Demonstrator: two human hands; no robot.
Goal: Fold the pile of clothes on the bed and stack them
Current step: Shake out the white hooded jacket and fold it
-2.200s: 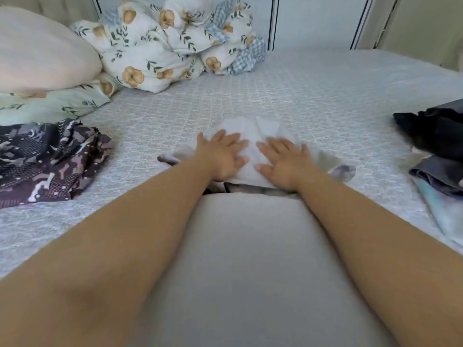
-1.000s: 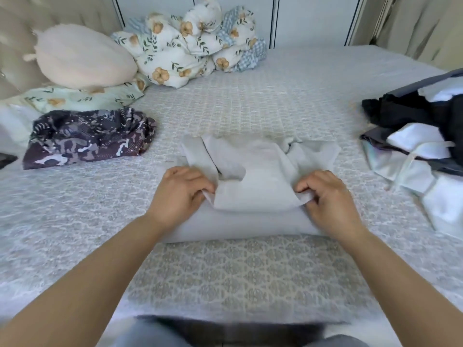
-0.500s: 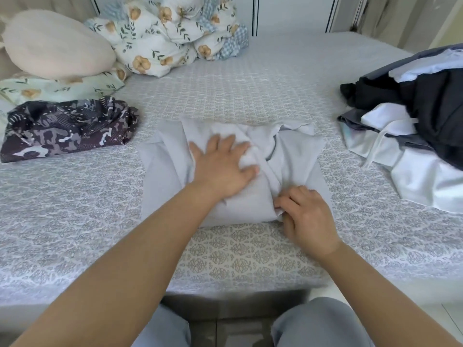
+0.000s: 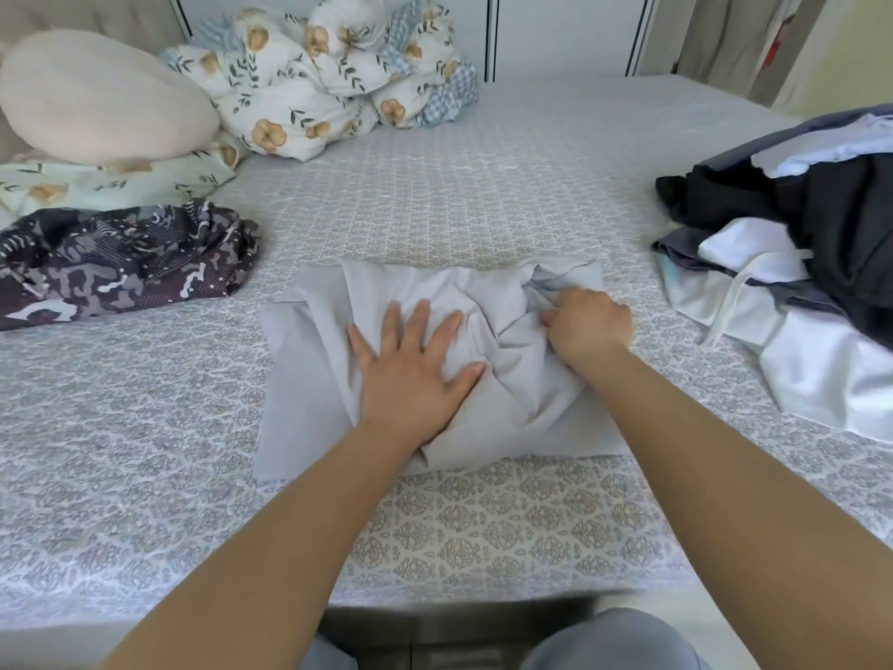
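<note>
Head view shows the pale grey garment (image 4: 309, 379) lying near the front edge of the bed (image 4: 483, 195), partly folded into a rough block with loose creases on its right side. Its long axis runs left to right across the bed, folded edge toward the person. The left hand (image 4: 410, 369) presses flat on it, fingers straight; the right hand (image 4: 587, 328) pinches a fold. The patterned dark garment (image 4: 116, 268) at left looks only roughly folded. The unfolded pile (image 4: 821, 263) at right remains, so most work seems left.
</note>
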